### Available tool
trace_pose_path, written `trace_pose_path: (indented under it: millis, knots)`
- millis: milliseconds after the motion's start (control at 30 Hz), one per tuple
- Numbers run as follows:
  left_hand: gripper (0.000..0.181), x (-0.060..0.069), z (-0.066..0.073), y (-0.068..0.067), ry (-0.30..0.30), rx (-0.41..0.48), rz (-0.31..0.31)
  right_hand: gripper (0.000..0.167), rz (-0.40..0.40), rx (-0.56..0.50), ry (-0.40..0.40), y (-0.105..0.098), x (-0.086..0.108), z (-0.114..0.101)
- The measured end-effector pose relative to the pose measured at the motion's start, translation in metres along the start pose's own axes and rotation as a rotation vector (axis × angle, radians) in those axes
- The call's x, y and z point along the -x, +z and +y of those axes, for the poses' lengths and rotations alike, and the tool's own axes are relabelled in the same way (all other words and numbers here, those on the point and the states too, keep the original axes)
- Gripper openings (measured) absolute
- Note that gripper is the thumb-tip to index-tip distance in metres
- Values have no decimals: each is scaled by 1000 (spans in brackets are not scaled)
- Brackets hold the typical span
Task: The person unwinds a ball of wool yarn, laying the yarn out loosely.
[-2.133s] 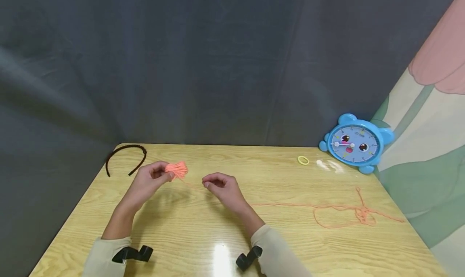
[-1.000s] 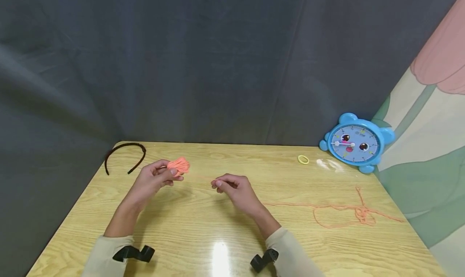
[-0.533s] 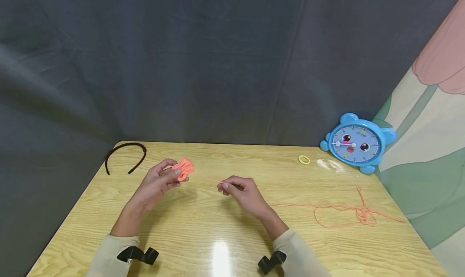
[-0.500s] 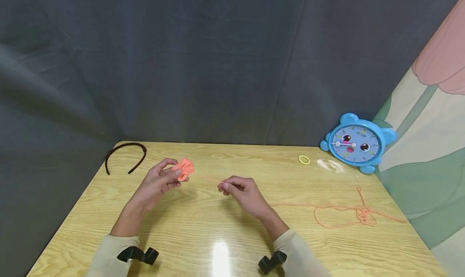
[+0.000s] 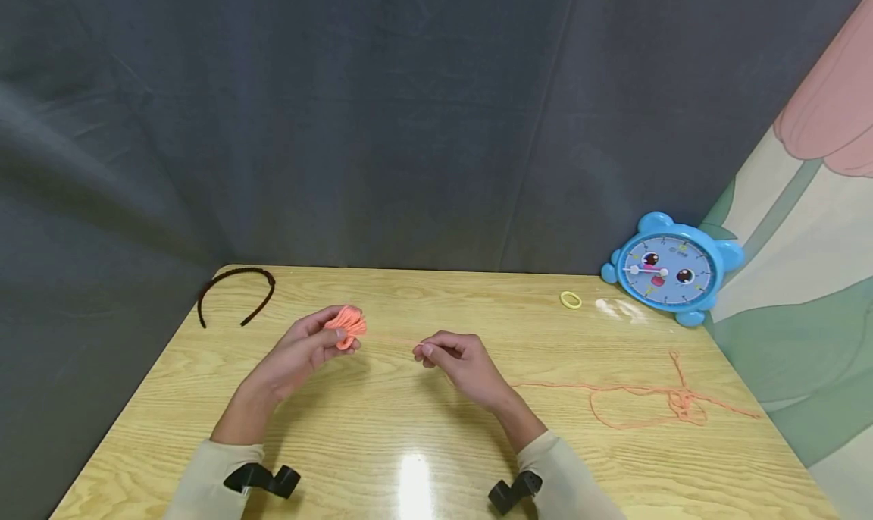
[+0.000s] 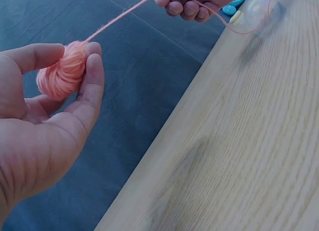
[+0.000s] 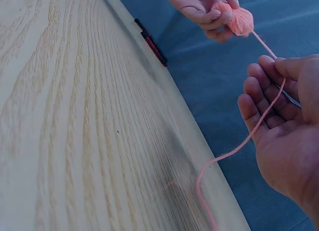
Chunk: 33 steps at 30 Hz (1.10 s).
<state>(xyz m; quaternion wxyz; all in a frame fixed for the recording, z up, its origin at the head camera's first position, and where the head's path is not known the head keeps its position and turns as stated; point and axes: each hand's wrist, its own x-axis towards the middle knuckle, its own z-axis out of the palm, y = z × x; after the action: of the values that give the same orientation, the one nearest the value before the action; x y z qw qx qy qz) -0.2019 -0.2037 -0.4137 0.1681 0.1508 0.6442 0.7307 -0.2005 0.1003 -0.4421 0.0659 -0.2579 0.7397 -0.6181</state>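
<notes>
Yarn ball [image 5: 351, 324] in the left hand [image 5: 300, 355], right of the hair band [image 5: 245, 270].
That hand pinches the ball. Its string [image 6: 119, 18] stretches out straight, away from the hair band, to the right hand [image 5: 465, 364], which pinches it, farther off.

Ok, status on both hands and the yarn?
Left hand holds yarn bundle. Right hand pinches its strand, straight between hands. No obstruction visible there.

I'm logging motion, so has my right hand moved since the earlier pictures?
Yes: in the head view, the right hand moved rightward, toward the blue clock.
</notes>
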Motion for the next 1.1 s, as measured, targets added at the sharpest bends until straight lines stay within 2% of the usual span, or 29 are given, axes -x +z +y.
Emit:
trace_pose_path:
  millis: [133, 267, 667, 867, 1100]
  knots:
    - [36, -1, -1, 2, -18, 32, 10, 28, 3, -5, 11, 0, 1, -1]
    - [31, -2, -3, 2, -24, 26, 33, 31, -1, -12, 16, -1, 1, -1]
    - [55, -4, -5, 4, -18, -17, 87, 28, 36, 35, 24, -10, 5, -6]
    - [54, -4, -5, 3, -9, -81, 155, 23, 106, 19, 10, -16, 6, -8]
    - [51, -3, -4, 2, -4, -99, 220, 23, 203, -11, -22, -23, 8, -10]
